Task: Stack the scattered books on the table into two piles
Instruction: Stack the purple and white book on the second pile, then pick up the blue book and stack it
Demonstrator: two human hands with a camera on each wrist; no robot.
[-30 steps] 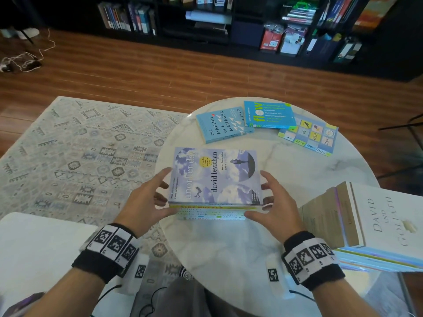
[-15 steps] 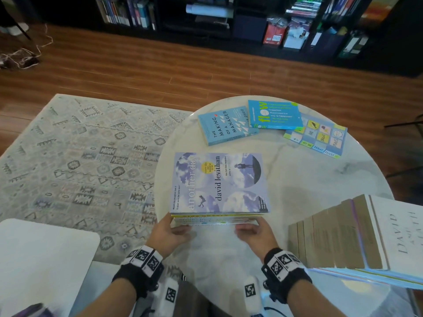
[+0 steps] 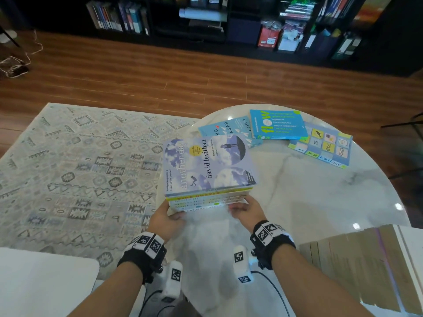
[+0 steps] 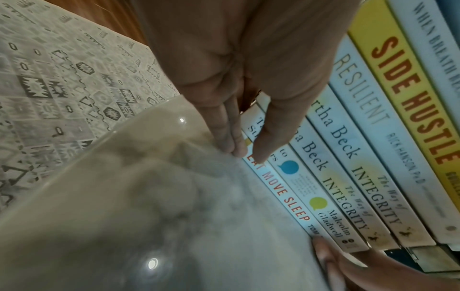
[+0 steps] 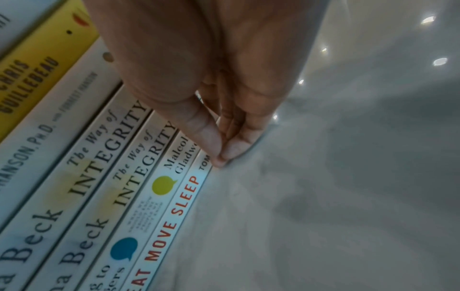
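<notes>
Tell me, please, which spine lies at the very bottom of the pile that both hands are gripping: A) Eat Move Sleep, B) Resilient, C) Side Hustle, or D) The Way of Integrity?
A: in the right wrist view the Eat Move Sleep spine lies directly on the marble table, below every other spine, with the right hand at its end.

We are in a home living room or study: a patterned rug (image 3: pixel 75 170) on wood flooring (image 3: pixel 206 81), dark bookshelves (image 3: pixel 229 21), a round marble tabletop (image 3: pixel 320 202).

A patterned rug (image 3: pixel 75 170) lies on the wood floor (image 3: pixel 206 83) before dark bookshelves (image 3: pixel 229 17).
</notes>
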